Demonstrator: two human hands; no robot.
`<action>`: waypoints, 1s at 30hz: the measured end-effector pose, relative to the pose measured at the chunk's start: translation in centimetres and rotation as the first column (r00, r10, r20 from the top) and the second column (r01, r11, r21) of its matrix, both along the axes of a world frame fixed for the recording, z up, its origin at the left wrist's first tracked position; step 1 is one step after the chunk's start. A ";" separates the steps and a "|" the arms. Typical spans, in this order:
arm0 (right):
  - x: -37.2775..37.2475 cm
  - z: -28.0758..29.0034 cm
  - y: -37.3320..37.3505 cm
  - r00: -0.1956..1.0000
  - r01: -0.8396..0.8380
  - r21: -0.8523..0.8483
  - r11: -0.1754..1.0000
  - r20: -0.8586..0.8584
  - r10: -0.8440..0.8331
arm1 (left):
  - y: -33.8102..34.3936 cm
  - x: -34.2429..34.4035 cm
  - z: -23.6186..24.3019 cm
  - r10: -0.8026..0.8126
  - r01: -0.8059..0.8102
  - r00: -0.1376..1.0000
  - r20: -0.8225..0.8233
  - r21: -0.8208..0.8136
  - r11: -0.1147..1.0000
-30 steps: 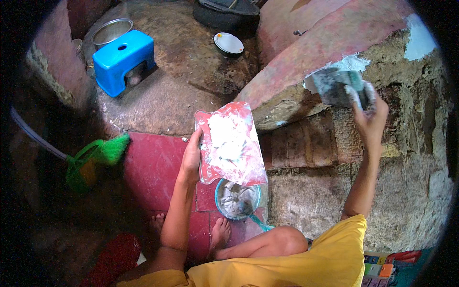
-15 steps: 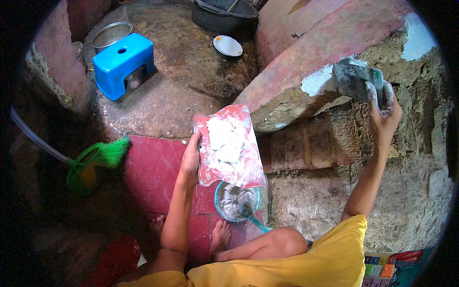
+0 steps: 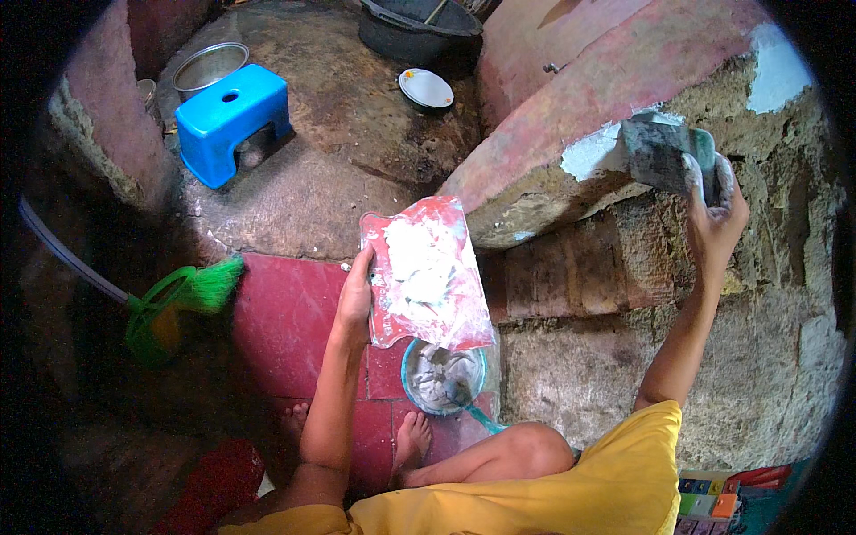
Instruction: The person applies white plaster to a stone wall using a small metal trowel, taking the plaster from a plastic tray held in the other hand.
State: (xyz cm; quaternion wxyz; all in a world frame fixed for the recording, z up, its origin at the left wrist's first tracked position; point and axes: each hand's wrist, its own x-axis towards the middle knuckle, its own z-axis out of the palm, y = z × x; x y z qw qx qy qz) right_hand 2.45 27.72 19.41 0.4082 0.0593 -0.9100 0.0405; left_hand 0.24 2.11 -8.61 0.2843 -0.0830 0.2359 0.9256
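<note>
My left hand (image 3: 356,290) grips the left edge of a flat red board (image 3: 382,323), its fingers partly hidden beneath. A mound of white paste (image 3: 419,263) is spread over the board. Out to the right, my right hand (image 3: 718,209) is closed on a grey plastering trowel (image 3: 655,156), whose blade lies against the edge of the rough wall (image 3: 571,201). Smooth white patches (image 3: 591,153) show on the wall just left of the blade. Below the board stands a round light-blue tub (image 3: 443,379) of greyish-white paste, partly covered by it.
A blue plastic stool (image 3: 209,116), a metal pan (image 3: 209,64), a white plate (image 3: 426,88) and a black basin (image 3: 419,31) stand on the worn floor ahead. A green broom (image 3: 201,285) lies at left. My bare foot (image 3: 412,441) rests on red tiles beside the tub.
The trowel's blade has tilted slightly against the wall edge, showing more of its flat face. The left hand and the board have hardly moved.
</note>
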 end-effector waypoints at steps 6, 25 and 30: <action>0.4 -1.8 1.8 0.990 0.067 0.180 0.981 0.108 -0.087 | 0.1 0.0 0.1 -0.007 0.008 1.000 -0.016 0.045 0.999; -0.2 -2.0 1.5 0.996 -0.030 0.196 0.980 0.084 0.013 | 0.2 0.1 0.1 -0.022 0.022 1.000 -0.020 0.002 1.000; 0.4 -1.6 2.0 0.995 0.067 0.112 0.991 0.060 -0.074 | 0.1 0.1 0.5 -0.024 0.024 1.000 -0.015 0.001 1.000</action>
